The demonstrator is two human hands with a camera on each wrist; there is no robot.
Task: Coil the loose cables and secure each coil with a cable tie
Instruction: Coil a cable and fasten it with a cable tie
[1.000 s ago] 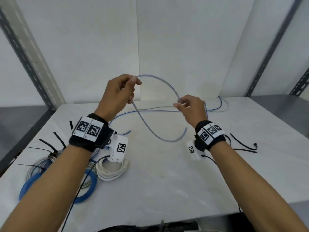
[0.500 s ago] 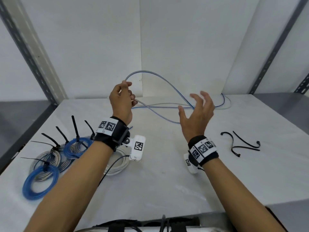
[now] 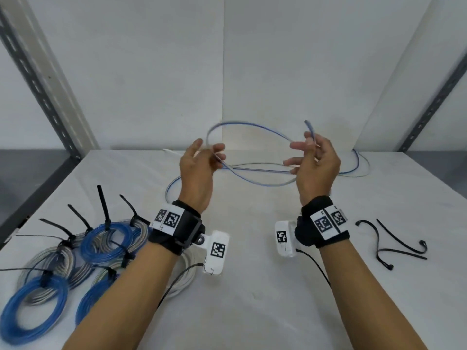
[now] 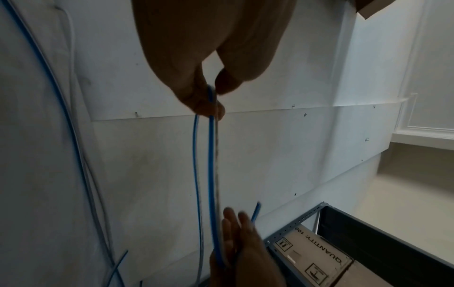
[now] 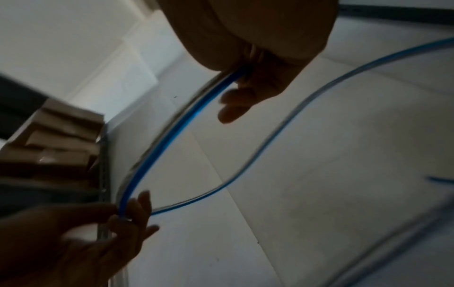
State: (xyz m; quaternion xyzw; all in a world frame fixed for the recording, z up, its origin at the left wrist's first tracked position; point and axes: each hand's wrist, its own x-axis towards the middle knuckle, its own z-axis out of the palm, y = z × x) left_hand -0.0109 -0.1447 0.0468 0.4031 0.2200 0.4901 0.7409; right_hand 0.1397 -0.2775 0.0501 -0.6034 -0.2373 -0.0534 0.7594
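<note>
Between the two raised hands, a loop of the blue cable [image 3: 252, 126] is being held above the table [image 3: 252, 286]. It is being pinched between thumb and fingertips by the left hand [image 3: 199, 170], while by the right hand [image 3: 314, 168] it is being gripped against the palm, the outer fingers being spread loosely and the free end [image 3: 309, 128] sticking up past them. Beyond the right fingers, the rest of the cable is trailing slack over the tabletop.

Judging from its springy arcs, the cable is being taken as light, smooth and moderately stiff; it is likely to unwind if released, so each new turn is best gathered at the left pinch, where the strands cross.

Only in the head view are the finished tied coils [image 3: 106, 241] and the spare cable ties [image 3: 394, 243] being shown. From the left wrist view, two strands are being seen leaving the left fingertips [image 4: 209, 104] side by side. From the right wrist view, the cable's passage under the curled right fingers [image 5: 248, 85] is being revealed.
</note>
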